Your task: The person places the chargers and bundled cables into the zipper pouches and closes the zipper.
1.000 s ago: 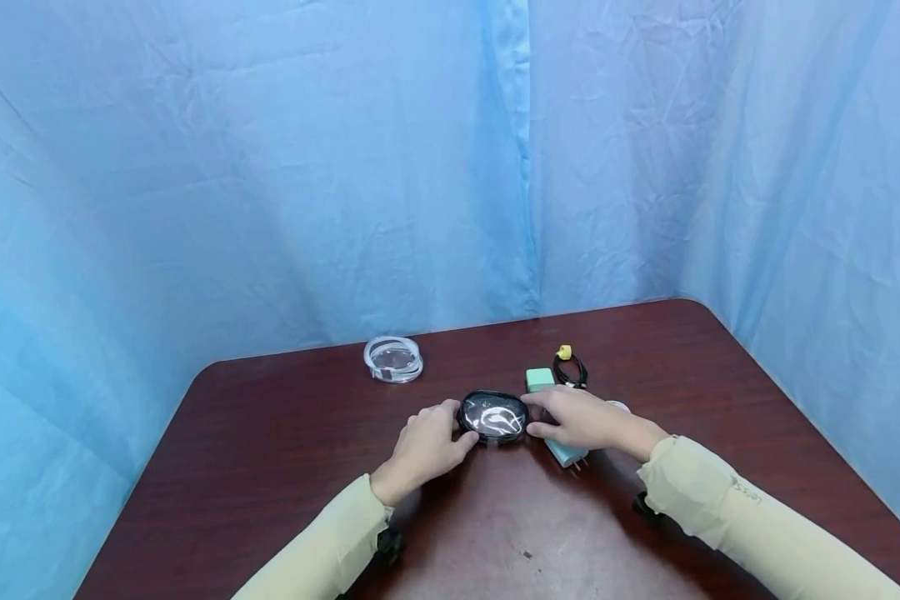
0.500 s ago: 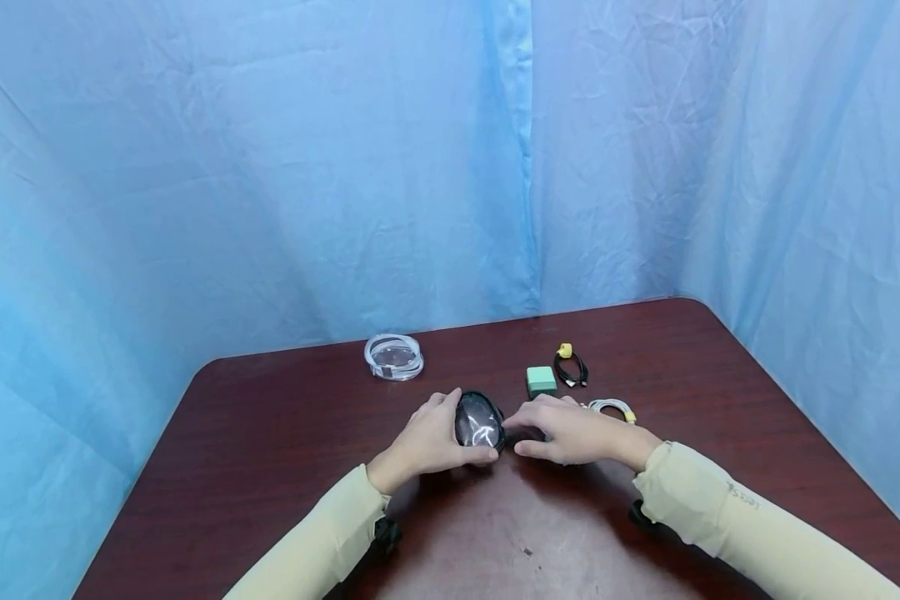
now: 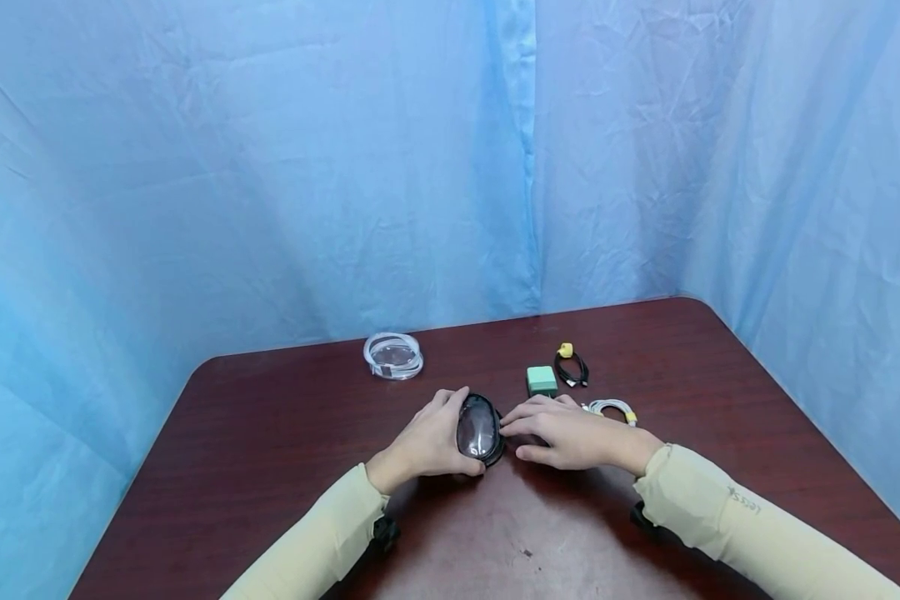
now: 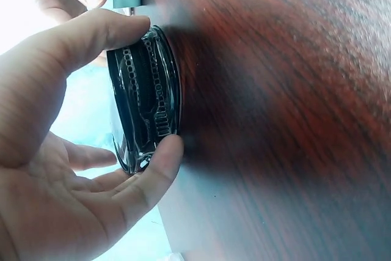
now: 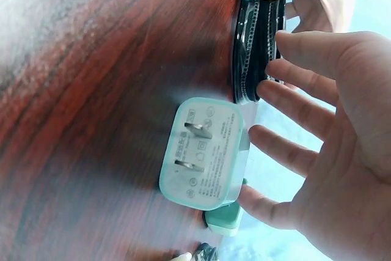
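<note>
A small oval zip case (image 3: 478, 427) with a clear top and black edging sits in front of me, its long axis pointing away from me. My left hand (image 3: 429, 436) grips it between thumb and fingers at its two ends. In the left wrist view, the zipper side of the case (image 4: 143, 90) faces the camera. Loosely extended, the fingers of my right hand (image 3: 562, 431) reach the case's right side, fingertips at its zipper (image 5: 269, 47). By that hand's fingers stands a pale mint plug charger (image 5: 201, 151) with two metal prongs; the hand hides it in the head view.
A green block (image 3: 542, 380) lies beyond my right hand, beside a coiled black cable (image 3: 572, 368) with a yellow tie. A coiled white cable (image 3: 611, 410) is to the right. A coiled clear-white tube or cable (image 3: 393, 357) lies at the back left. Blue curtains (image 3: 270, 167) surround the table (image 3: 292, 500).
The zip case has turned from lying crosswise to lengthwise. My left hand has spread around its ends, while my right hand has shifted left, uncovering the white cable.
</note>
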The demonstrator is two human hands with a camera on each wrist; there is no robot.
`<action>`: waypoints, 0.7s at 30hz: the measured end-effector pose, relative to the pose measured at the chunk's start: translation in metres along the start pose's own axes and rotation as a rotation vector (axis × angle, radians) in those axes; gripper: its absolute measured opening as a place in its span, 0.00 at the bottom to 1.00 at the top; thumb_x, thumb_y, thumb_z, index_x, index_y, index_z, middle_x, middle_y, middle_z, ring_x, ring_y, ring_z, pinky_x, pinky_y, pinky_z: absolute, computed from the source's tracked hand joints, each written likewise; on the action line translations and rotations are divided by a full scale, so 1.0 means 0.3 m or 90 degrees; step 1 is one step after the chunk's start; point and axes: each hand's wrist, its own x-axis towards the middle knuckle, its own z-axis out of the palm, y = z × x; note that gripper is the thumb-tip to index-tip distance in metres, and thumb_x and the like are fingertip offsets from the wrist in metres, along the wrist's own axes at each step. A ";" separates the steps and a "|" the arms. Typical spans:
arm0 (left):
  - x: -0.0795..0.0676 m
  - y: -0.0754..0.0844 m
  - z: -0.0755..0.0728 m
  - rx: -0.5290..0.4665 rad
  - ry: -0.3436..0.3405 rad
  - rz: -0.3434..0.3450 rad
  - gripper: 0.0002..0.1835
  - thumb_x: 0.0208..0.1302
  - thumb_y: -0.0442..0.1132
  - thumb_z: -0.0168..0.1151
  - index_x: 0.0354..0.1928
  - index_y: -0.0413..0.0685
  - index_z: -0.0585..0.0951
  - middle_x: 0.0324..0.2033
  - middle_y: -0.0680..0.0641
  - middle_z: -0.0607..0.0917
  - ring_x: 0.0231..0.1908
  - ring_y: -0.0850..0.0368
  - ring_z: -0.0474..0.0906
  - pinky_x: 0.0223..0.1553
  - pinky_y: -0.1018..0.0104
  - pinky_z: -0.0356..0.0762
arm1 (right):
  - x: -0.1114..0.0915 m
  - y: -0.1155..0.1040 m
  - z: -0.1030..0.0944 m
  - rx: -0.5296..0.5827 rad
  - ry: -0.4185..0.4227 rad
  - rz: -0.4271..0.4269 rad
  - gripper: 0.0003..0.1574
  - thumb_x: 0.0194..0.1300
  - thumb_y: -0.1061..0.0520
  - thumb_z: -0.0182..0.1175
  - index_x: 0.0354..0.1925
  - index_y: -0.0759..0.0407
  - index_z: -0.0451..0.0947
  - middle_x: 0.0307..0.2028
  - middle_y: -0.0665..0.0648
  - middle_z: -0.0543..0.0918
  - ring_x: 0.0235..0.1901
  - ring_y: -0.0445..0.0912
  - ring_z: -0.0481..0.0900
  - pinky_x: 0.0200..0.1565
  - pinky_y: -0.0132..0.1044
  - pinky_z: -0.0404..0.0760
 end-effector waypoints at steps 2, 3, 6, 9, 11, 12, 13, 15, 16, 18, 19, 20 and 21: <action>0.000 -0.003 -0.003 -0.009 -0.006 0.005 0.62 0.42 0.52 0.82 0.76 0.36 0.59 0.62 0.37 0.72 0.53 0.45 0.77 0.55 0.50 0.77 | 0.000 0.002 0.000 -0.010 -0.002 0.001 0.21 0.75 0.52 0.60 0.62 0.54 0.81 0.63 0.52 0.78 0.66 0.53 0.69 0.57 0.62 0.68; 0.000 -0.003 -0.005 -0.015 -0.009 0.007 0.62 0.43 0.52 0.82 0.76 0.36 0.59 0.62 0.37 0.72 0.54 0.45 0.76 0.55 0.50 0.77 | 0.000 0.002 0.000 -0.014 -0.001 0.000 0.21 0.74 0.52 0.60 0.62 0.55 0.81 0.63 0.52 0.78 0.65 0.53 0.69 0.57 0.62 0.68; 0.001 -0.004 -0.011 -0.022 -0.013 0.020 0.61 0.43 0.51 0.82 0.76 0.35 0.58 0.62 0.37 0.71 0.54 0.45 0.76 0.56 0.50 0.76 | 0.001 0.004 0.001 -0.029 0.009 -0.011 0.20 0.74 0.53 0.61 0.60 0.56 0.82 0.62 0.52 0.79 0.64 0.53 0.70 0.55 0.60 0.69; 0.004 0.000 -0.016 -0.015 -0.020 0.027 0.62 0.44 0.53 0.82 0.76 0.35 0.59 0.62 0.37 0.71 0.55 0.45 0.76 0.57 0.51 0.76 | 0.002 0.004 0.000 -0.046 0.022 -0.023 0.19 0.73 0.53 0.61 0.59 0.56 0.83 0.60 0.53 0.80 0.63 0.53 0.71 0.54 0.60 0.70; 0.007 0.003 -0.016 0.000 -0.026 0.029 0.63 0.43 0.57 0.82 0.76 0.34 0.59 0.62 0.37 0.71 0.56 0.45 0.75 0.58 0.51 0.75 | 0.003 0.003 0.001 -0.054 0.027 -0.028 0.19 0.73 0.53 0.62 0.58 0.55 0.83 0.60 0.53 0.80 0.62 0.53 0.72 0.53 0.60 0.70; 0.008 0.006 -0.017 0.011 -0.029 0.030 0.64 0.43 0.60 0.82 0.76 0.34 0.59 0.63 0.37 0.71 0.58 0.44 0.74 0.59 0.51 0.74 | 0.003 0.002 0.001 -0.055 0.026 -0.026 0.18 0.73 0.52 0.62 0.58 0.54 0.83 0.60 0.53 0.79 0.62 0.53 0.72 0.54 0.60 0.70; 0.009 0.009 -0.017 0.022 -0.031 0.032 0.65 0.42 0.61 0.82 0.76 0.34 0.59 0.63 0.37 0.71 0.59 0.44 0.73 0.59 0.51 0.74 | 0.003 0.001 0.001 -0.056 0.025 -0.026 0.18 0.73 0.52 0.62 0.58 0.54 0.83 0.60 0.53 0.79 0.63 0.53 0.71 0.53 0.60 0.70; 0.013 0.015 -0.016 0.042 -0.033 0.035 0.65 0.42 0.64 0.81 0.76 0.35 0.60 0.65 0.38 0.70 0.62 0.44 0.70 0.60 0.51 0.73 | 0.003 -0.001 0.000 -0.058 0.022 -0.025 0.18 0.73 0.52 0.62 0.58 0.53 0.83 0.61 0.53 0.79 0.63 0.53 0.71 0.53 0.60 0.70; 0.015 0.018 -0.016 0.052 -0.033 0.035 0.65 0.43 0.65 0.80 0.76 0.35 0.60 0.66 0.39 0.70 0.63 0.44 0.69 0.60 0.51 0.73 | 0.004 -0.003 -0.001 -0.060 0.020 -0.025 0.18 0.73 0.52 0.62 0.58 0.52 0.83 0.61 0.53 0.79 0.63 0.53 0.71 0.53 0.60 0.70; 0.019 0.023 -0.016 0.064 -0.030 0.037 0.63 0.44 0.65 0.80 0.75 0.36 0.61 0.67 0.40 0.69 0.63 0.45 0.68 0.60 0.50 0.73 | 0.005 -0.004 -0.005 -0.065 0.016 -0.022 0.18 0.73 0.53 0.62 0.58 0.51 0.83 0.61 0.53 0.79 0.63 0.54 0.71 0.53 0.60 0.70; 0.022 0.024 -0.015 0.069 -0.026 0.038 0.62 0.45 0.64 0.79 0.75 0.37 0.62 0.66 0.40 0.70 0.63 0.45 0.68 0.59 0.51 0.74 | 0.006 -0.006 -0.007 -0.065 0.013 -0.021 0.18 0.73 0.53 0.62 0.58 0.51 0.83 0.61 0.54 0.79 0.63 0.54 0.71 0.53 0.61 0.70; 0.024 0.025 -0.015 0.071 -0.024 0.037 0.61 0.46 0.64 0.79 0.75 0.37 0.62 0.66 0.41 0.70 0.62 0.46 0.69 0.59 0.51 0.74 | 0.007 -0.006 -0.009 -0.065 0.009 -0.019 0.18 0.73 0.53 0.62 0.58 0.51 0.83 0.61 0.54 0.79 0.63 0.54 0.72 0.52 0.61 0.70; 0.026 0.025 -0.016 0.075 -0.022 0.038 0.60 0.46 0.63 0.79 0.74 0.37 0.63 0.65 0.41 0.71 0.62 0.46 0.69 0.59 0.52 0.73 | 0.008 -0.007 -0.011 -0.065 0.004 -0.016 0.18 0.73 0.52 0.62 0.59 0.50 0.83 0.62 0.54 0.78 0.63 0.54 0.72 0.52 0.61 0.70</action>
